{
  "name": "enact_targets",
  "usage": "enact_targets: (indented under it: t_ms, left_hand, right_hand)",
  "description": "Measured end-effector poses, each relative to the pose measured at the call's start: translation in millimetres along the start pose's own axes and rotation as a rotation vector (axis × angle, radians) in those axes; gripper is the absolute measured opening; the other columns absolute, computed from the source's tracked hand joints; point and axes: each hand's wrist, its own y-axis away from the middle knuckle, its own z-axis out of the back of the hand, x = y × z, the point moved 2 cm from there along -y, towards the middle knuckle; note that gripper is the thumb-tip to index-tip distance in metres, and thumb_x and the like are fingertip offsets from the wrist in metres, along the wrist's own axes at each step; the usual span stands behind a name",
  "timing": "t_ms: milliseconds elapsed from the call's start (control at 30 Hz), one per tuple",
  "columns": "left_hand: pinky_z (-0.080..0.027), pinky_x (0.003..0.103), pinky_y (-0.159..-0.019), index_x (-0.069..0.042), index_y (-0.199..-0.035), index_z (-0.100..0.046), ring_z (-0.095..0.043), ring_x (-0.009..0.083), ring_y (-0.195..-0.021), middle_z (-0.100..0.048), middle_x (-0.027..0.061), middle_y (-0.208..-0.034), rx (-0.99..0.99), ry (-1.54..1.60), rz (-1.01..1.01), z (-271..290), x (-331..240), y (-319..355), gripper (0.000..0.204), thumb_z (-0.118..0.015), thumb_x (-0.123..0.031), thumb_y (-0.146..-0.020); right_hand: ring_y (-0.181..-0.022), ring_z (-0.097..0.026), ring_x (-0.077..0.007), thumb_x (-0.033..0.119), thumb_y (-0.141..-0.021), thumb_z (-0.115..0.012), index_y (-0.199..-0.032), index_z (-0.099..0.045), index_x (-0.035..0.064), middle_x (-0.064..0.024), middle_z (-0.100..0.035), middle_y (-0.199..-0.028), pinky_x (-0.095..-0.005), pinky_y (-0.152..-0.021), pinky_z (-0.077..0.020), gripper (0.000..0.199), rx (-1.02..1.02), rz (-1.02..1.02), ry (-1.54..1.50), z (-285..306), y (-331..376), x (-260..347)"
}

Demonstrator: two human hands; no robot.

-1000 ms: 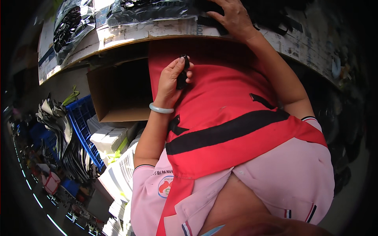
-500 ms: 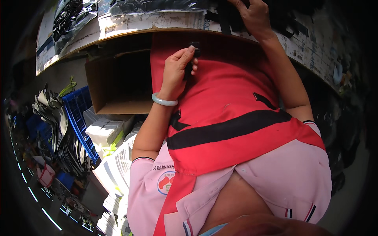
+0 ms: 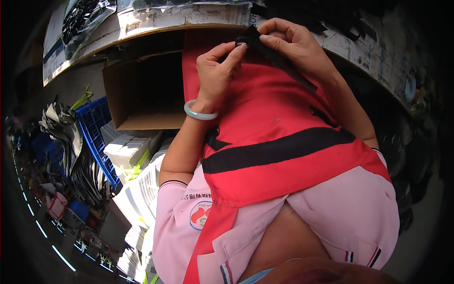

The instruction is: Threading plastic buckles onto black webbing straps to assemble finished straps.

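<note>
Over my lap, my right hand point(image 3: 302, 49) pinches a black fabric strip point(image 3: 283, 61) between thumb and fingers. One end of the strip hangs down toward the right over the red apron point(image 3: 265, 99). My left hand point(image 3: 217, 68), with a pale bangle point(image 3: 199, 111) on its wrist, is closed in a pinch at the strip's upper left end. A small dark piece sits at those left fingertips, mostly hidden; its kind I cannot make out. Both hands almost meet just below the edge of the worktable point(image 3: 208, 20).
Clear bags of black parts point(image 3: 87, 21) lie on the worktable, with dark strips point(image 3: 340, 21) at its right. Below stands an open cardboard box point(image 3: 142, 94). To the left are a blue plastic crate point(image 3: 97, 137), stacked white bundles point(image 3: 126, 150) and hanging dark sheets point(image 3: 73, 146).
My right hand has come down from the worktable, bringing the black strip to my left hand. The left hand has risen slightly, its small dark piece now beside the strip.
</note>
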Motion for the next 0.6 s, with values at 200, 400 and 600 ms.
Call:
enact_targets:
  t_ms: [200, 400, 600]
  left_hand:
    - [-0.037, 0.019, -0.05, 0.0, -0.098, -0.071, -0.049, 0.003, -0.058, -0.059, -0.0032, -0.068, -0.027, -0.067, -0.129, 2, 5, 5, 0.015, -0.071, -0.009, -0.086]
    - [-0.041, 0.023, -0.053, 0.002, -0.097, -0.069, -0.053, 0.0108, -0.061, -0.06, 0.0047, -0.07, -0.057, -0.387, -0.545, 6, -5, 4, 0.016, -0.073, -0.003, -0.082]
    - [-0.045, 0.026, -0.054, 0.003, -0.094, -0.068, -0.057, 0.0166, -0.061, -0.061, 0.0098, -0.071, -0.059, -0.462, -0.668, 2, -7, -3, 0.015, -0.072, 0.001, -0.079]
  right_hand:
    - [-0.059, -0.05, 0.001, 0.022, -0.095, -0.06, -0.104, -0.062, 0.0047, 0.0062, -0.057, -0.072, -0.0145, -0.05, -0.0372, 0.02, -0.003, -0.183, -0.052, -22, 14, -21]
    - [-0.053, -0.053, -0.0049, 0.025, -0.095, -0.059, -0.098, -0.061, 0.0049, 0.0021, -0.058, -0.069, -0.0178, -0.049, -0.043, 0.02, -0.058, -0.123, -0.318, -33, 10, -12]
    - [-0.061, -0.057, -0.0081, 0.022, -0.093, -0.064, -0.098, -0.061, 0.0011, -0.0031, -0.062, -0.076, -0.0203, -0.057, -0.0471, 0.022, -0.022, -0.143, -0.57, -25, 3, -23]
